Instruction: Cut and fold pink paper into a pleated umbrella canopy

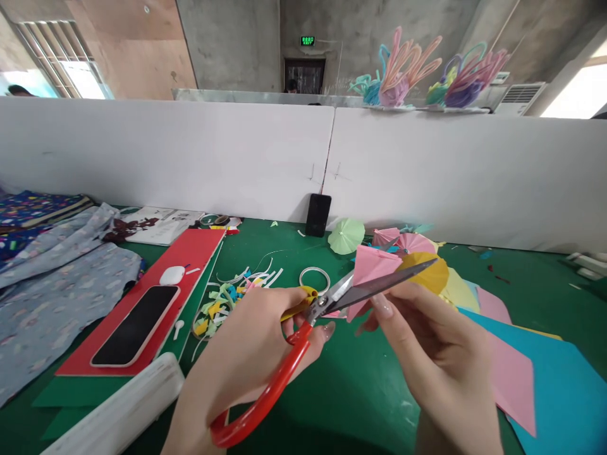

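Observation:
My left hand (251, 341) is closed around a pair of scissors (279, 379) with a long red handle; the other handle, partly hidden by my fingers, shows yellow. The blades stand apart and point right, with a folded piece of pink paper (372, 265) between them. Pinched at its lower edge, the pink paper is in my right hand (436, 354), thumb and fingers together. Behind it lie a yellow paper round (427, 273), a pleated pink round (416, 244) and a pale green pleated round (346, 236).
Paper scraps (222, 309) and a tape roll (314, 279) lie ahead of my left hand. A red sheet (199, 253) carries a phone (135, 325) and an earbud case (171, 275). Blue sheets (564, 373) are at right; a black phone (318, 215) leans on the white partition (213, 158).

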Demonstrator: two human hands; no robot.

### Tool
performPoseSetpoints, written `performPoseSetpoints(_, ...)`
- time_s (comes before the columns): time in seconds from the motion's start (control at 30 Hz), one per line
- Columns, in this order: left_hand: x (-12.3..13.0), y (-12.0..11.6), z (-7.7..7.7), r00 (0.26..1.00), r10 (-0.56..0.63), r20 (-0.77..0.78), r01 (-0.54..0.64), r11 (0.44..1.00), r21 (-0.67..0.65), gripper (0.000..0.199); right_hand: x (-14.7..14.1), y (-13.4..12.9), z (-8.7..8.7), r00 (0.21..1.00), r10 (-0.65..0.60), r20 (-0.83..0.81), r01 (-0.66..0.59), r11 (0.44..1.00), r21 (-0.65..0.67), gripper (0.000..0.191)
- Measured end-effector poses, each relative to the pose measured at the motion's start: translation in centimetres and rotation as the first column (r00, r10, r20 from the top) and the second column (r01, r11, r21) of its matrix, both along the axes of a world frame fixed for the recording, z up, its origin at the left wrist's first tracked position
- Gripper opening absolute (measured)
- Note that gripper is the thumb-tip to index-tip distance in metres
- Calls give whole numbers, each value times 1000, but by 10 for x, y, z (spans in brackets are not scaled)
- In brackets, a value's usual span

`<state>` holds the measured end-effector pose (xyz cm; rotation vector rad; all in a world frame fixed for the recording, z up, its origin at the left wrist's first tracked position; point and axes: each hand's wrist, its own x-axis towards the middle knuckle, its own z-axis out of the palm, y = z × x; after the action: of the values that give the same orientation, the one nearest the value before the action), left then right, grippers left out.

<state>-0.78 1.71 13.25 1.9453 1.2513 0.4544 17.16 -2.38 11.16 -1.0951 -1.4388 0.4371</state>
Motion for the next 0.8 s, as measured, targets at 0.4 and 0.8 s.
performPoseSetpoints(0.4,2,-4,3,998,-33,-52,35,998,43,25,9,5,4,995,76,-71,-75,997,21,15)
performPoseSetpoints(0.8,4,-9,3,998,-2,-65,4,999,32,28,9,-3,3,1000,-3,-19,4,998,57,16)
